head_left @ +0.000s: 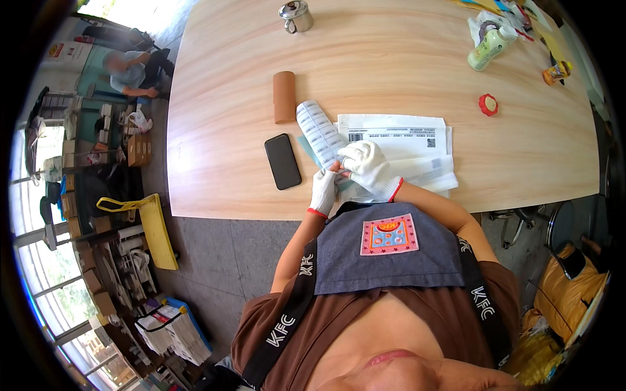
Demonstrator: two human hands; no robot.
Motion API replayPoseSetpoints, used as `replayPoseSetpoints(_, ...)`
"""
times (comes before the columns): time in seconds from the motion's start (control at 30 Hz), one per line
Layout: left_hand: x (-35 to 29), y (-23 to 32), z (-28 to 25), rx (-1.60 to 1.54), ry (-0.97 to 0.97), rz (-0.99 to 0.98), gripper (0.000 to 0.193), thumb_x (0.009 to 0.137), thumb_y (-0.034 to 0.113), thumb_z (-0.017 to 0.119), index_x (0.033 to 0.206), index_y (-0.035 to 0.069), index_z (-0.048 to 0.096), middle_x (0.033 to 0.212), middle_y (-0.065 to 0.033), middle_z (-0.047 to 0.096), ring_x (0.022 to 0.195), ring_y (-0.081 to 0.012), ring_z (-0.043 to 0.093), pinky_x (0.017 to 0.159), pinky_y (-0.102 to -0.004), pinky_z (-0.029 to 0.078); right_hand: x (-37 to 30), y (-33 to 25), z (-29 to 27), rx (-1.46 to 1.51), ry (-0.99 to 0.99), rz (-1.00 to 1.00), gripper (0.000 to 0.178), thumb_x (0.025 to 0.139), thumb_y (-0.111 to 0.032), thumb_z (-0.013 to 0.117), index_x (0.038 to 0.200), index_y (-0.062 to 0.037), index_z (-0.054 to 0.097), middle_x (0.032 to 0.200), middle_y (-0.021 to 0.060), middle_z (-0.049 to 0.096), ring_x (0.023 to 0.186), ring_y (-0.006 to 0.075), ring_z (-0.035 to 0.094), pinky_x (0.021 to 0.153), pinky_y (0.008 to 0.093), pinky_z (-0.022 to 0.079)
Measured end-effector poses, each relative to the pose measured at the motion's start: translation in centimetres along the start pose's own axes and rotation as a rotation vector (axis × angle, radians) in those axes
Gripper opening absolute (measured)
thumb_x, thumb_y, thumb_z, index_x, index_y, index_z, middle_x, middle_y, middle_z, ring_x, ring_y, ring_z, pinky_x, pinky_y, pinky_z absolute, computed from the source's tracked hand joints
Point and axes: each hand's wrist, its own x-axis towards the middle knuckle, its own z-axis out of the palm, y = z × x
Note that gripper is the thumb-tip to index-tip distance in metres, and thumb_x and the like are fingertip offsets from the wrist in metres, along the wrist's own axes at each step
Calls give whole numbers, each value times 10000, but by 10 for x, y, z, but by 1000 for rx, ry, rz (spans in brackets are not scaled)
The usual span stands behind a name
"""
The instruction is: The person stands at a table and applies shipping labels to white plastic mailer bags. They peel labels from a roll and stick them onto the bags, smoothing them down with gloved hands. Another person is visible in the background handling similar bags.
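gloved left hand (323,189) and right hand (367,165), grips pinched on label strip (319,133)

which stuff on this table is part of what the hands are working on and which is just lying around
In hand:
- left hand and right hand, both white-gloved, pinching the near end of the curled label sheet
- white paper sheets under the hands

Lying about:
- black phone
- brown cardboard tube
- metal lidded mug
- pale green bottle
- red cap
- small yellow bottle
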Motion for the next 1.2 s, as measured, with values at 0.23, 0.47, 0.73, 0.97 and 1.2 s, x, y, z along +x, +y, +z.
replayPoseSetpoints(0.23,8,-2,0,-108,29,-10,292,939,207,564,1088,-42,593,993,-111,645,800,-182,639,710,-307,534,-2,9,15,73,107,-157,207,693,-191,683,889,-123,680,978,-19,661,982,192,586,900,371,442)
replayPoseSetpoints(0.47,4,-2,-11,-176,142,-45,323,928,194,590,1109,-72,565,1027,-120,630,844,-202,641,743,-343,553,-8,23,4,709,-26,445,136,770,-129,674,895,-76,673,924,40,668,858,212,636,809,344,488)
replayPoseSetpoints(0.73,-1,-12,-24,-63,158,-3,346,917,173,605,1157,-66,535,1049,-131,629,880,-231,643,733,-353,555,10,87,14,405,-247,799,160,812,-251,624,818,-110,700,989,102,647,873,263,626,777,354,489)
replayPoseSetpoints(0.97,-3,-11,-23,7,169,-17,354,913,199,614,1152,-56,552,1022,-111,636,854,-204,635,723,-318,538,19,72,11,124,-143,693,127,775,-228,622,761,-122,692,952,95,634,894,277,603,807,387,478)
replayPoseSetpoints(1.2,-4,-10,-23,62,177,-14,367,911,215,621,1150,-56,557,1007,-103,639,836,-187,627,702,-304,528,20,68,13,65,-82,692,86,751,-199,648,733,-123,684,920,83,638,886,265,603,794,384,478)
